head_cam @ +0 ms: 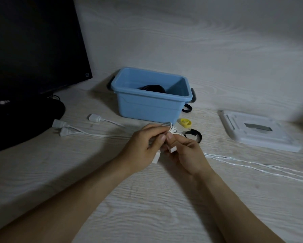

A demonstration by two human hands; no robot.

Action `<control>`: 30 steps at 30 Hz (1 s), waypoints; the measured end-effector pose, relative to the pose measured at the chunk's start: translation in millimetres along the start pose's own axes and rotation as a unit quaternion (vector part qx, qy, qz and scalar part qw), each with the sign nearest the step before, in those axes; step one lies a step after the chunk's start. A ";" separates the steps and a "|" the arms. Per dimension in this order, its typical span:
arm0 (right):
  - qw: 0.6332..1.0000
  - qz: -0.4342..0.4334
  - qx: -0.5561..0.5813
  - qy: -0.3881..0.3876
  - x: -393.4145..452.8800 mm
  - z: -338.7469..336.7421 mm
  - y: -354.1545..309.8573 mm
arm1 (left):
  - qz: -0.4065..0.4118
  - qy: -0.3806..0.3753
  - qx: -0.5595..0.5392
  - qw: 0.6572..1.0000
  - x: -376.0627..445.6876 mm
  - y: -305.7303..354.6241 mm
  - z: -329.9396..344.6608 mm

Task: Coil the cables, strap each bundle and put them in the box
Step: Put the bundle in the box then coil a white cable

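My left hand point(143, 146) and my right hand point(185, 151) meet just in front of the blue box point(147, 106). Between them they hold a small white cable bundle point(171, 131); its white plug ends stick out below the fingers. A grey strap loops over the bundle's top. Inside the box lies a coiled black cable point(152, 88). Three more white plugs with their cables point(66, 128) lie to the left. A yellow strap point(185, 122) and a black strap point(192, 135) rest on the table right of my hands.
A dark monitor point(33, 50) on its stand fills the left. The box's white lid point(257, 132) lies at the right. Loose white cables point(252, 165) trail off to the right edge. Another black strap point(186, 108) lies by the box's right handle.
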State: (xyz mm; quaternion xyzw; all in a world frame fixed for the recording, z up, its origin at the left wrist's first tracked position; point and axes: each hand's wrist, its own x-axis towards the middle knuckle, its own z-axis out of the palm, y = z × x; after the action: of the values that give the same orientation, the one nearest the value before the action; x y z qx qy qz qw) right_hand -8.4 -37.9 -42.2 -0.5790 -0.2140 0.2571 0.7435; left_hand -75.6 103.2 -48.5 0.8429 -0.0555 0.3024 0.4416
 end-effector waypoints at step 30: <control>0.989 0.141 -0.050 0.005 -10.6 -1.4 -23.0 | -0.085 -0.026 -0.028 0.996 2.7 -2.5 -8.3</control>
State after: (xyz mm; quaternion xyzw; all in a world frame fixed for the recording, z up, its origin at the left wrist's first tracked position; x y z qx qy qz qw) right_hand -12.7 -50.2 -20.4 -0.6412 -0.1392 0.3452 0.6710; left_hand -76.3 111.7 -45.2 0.8397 -0.0034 0.2397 0.4873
